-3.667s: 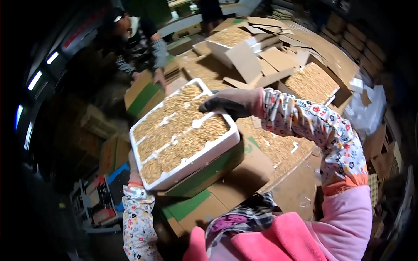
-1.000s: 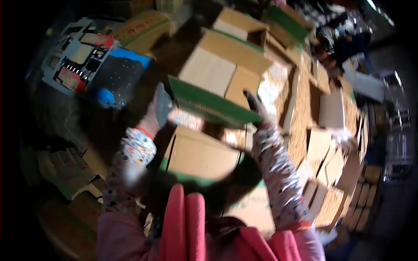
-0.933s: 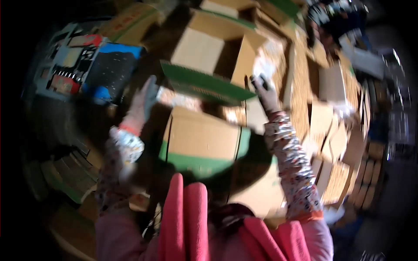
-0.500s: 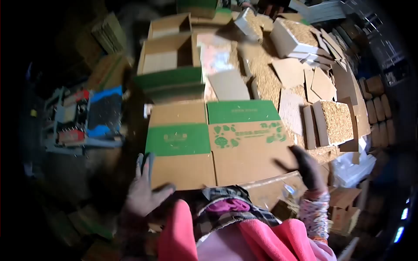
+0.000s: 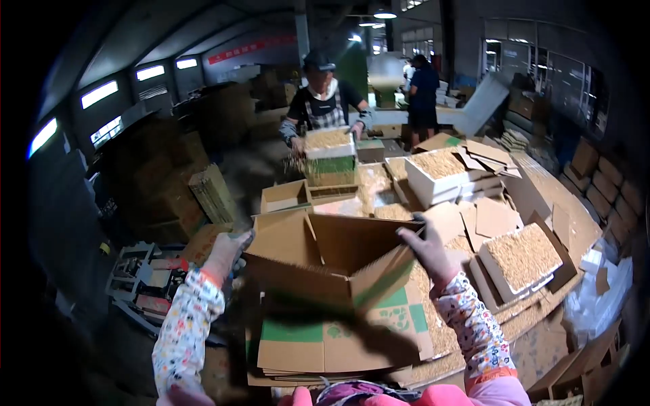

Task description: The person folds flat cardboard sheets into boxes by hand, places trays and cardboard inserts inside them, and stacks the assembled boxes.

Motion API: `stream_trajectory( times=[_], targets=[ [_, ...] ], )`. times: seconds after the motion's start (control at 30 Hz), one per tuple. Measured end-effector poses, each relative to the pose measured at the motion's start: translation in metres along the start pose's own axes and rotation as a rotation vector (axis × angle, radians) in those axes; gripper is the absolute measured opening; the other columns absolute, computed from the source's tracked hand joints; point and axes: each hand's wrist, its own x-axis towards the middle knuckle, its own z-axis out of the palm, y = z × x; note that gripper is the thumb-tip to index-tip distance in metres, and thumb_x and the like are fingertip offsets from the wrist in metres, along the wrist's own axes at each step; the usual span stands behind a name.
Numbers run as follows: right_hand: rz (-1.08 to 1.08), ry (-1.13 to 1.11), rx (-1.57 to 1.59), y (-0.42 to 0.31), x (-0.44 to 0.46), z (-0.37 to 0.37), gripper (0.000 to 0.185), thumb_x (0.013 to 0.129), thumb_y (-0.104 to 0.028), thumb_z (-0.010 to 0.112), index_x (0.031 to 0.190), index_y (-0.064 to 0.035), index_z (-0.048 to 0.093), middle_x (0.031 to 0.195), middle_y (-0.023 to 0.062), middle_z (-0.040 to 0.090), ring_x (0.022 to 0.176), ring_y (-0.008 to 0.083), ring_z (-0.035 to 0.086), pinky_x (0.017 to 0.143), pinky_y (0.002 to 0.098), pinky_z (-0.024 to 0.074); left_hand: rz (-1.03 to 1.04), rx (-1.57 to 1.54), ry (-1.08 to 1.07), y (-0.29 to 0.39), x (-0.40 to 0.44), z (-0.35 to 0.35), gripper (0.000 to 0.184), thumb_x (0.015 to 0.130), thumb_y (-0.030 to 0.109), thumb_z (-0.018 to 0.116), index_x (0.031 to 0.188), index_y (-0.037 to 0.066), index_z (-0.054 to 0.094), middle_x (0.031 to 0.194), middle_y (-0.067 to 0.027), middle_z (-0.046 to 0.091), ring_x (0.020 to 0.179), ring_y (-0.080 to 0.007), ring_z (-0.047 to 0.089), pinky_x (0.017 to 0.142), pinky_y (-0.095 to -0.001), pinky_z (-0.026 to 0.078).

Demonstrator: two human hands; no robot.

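Our left hand and our right hand are partly closed on opposite top edges of the open carton, which we hold above the flat cartons — it looks light, but its walls may bend easily, so the folded corners should give firmer hold.

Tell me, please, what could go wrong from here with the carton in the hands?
The open carton is held near its upper corners by the left hand and right hand, so it may fold or slip. Low parts could catch the flattened cartons beneath. Swinging right, it might bump the filled white box.
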Motion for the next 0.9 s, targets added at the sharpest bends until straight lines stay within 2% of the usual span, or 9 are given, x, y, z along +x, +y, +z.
stream_trajectory(
  times=[0.1,0.3,0.37,0.47,0.53,0.6,0.7,0.8,0.9],
  targets=[
    [0.031,-0.177,0.096,-0.011,0.015,0.035,0.072,0.074,-0.026,0.072,0.125,0.0082,0.035,0.116,0.0206,0.051,0.107,0.0265,0.051,0.093,0.0331,0.0405,0.948,1.427,-0.235,0.028,-0.015,0.028,0.03,0.075,0.028,0.056,0.079,0.0,0.067,0.079,-0.0181,0.065,0.073,-0.0321,0.064,0.065,-0.0393,0.052],
    [-0.117,-0.26,-0.235,0.004,0.017,0.085,0.087,0.063,-0.04,0.079,0.125,0.0018,0.034,0.123,0.0194,0.046,0.113,0.03,0.047,0.097,0.0376,0.0375,0.326,0.706,-1.105,0.029,-0.094,0.091,0.075,0.085,0.066,0.038,0.113,0.0,0.056,0.113,-0.0231,0.056,0.111,-0.0337,0.05,0.096,-0.0372,0.037],
    [-0.255,-0.121,-0.987,0.019,0.014,0.074,0.099,0.057,-0.052,0.079,0.128,0.0008,0.036,0.125,0.0206,0.046,0.117,0.0341,0.043,0.099,0.0375,0.0352,0.384,0.505,-1.039,0.011,-0.104,0.077,0.081,0.084,0.065,0.04,0.128,-0.003,0.04,0.129,-0.0233,0.043,0.123,-0.0317,0.041,0.103,-0.0366,0.03],
    [-0.155,-0.526,-0.225,0.063,0.039,0.05,0.077,0.063,-0.036,0.081,0.123,0.0006,0.048,0.115,0.0157,0.058,0.103,0.022,0.055,0.087,0.0337,0.045,0.61,0.98,-0.249,-0.009,-0.115,0.074,0.079,0.086,0.052,0.052,0.136,-0.004,0.026,0.136,-0.0207,0.037,0.128,-0.03,0.035,0.105,-0.0355,0.028],
    [0.16,-0.886,-0.562,0.018,0.065,0.029,0.054,0.066,-0.024,0.08,0.109,0.0009,0.06,0.098,0.0095,0.066,0.086,0.0168,0.061,0.077,0.0293,0.0494,0.482,0.07,-0.682,-0.038,-0.093,0.055,0.078,0.086,0.049,0.053,0.137,-0.004,0.024,0.133,-0.023,0.039,0.125,-0.0324,0.039,0.103,-0.0351,0.031],
    [0.189,-0.721,-0.271,0.059,0.07,0.03,0.035,0.066,-0.016,0.078,0.095,-0.0003,0.066,0.085,0.0058,0.068,0.075,0.015,0.063,0.071,0.0272,0.0507,0.557,-0.317,-1.127,-0.075,-0.081,0.076,0.08,0.083,0.053,0.057,0.132,-0.006,0.033,0.133,-0.0268,0.037,0.122,-0.0334,0.041,0.099,-0.0395,0.035],
    [-0.025,-0.286,-0.489,0.095,0.05,0.052,0.036,0.069,-0.012,0.074,0.102,-0.0011,0.063,0.094,0.0071,0.067,0.085,0.0149,0.062,0.077,0.0281,0.0494,1.165,0.277,-0.405,-0.021,-0.136,0.071,0.08,0.077,0.035,0.069,0.137,0.002,0.027,0.137,-0.0231,0.029,0.124,-0.0381,0.032,0.104,-0.0446,0.026],
    [0.207,-0.372,0.015,0.074,0.025,0.038,0.04,0.072,-0.016,0.074,0.107,-0.0008,0.061,0.099,0.0067,0.065,0.09,0.0156,0.061,0.079,0.0298,0.0489,0.816,0.645,0.094,-0.028,-0.106,0.082,0.089,0.074,0.027,0.073,0.139,0.0,0.019,0.136,-0.0239,0.029,0.125,-0.0393,0.03,0.106,-0.0452,0.024],
    [0.528,-0.742,-0.129,-0.034,0.044,0.012,0.043,0.083,-0.034,0.066,0.11,-0.0015,0.059,0.096,0.0042,0.062,0.084,0.011,0.058,0.075,0.0266,0.0487,0.367,-0.06,-0.288,-0.07,-0.046,0.091,0.088,0.079,0.026,0.069,0.139,-0.004,0.012,0.133,-0.0225,0.037,0.123,-0.0293,0.037,0.104,-0.0366,0.03]
  ],
)
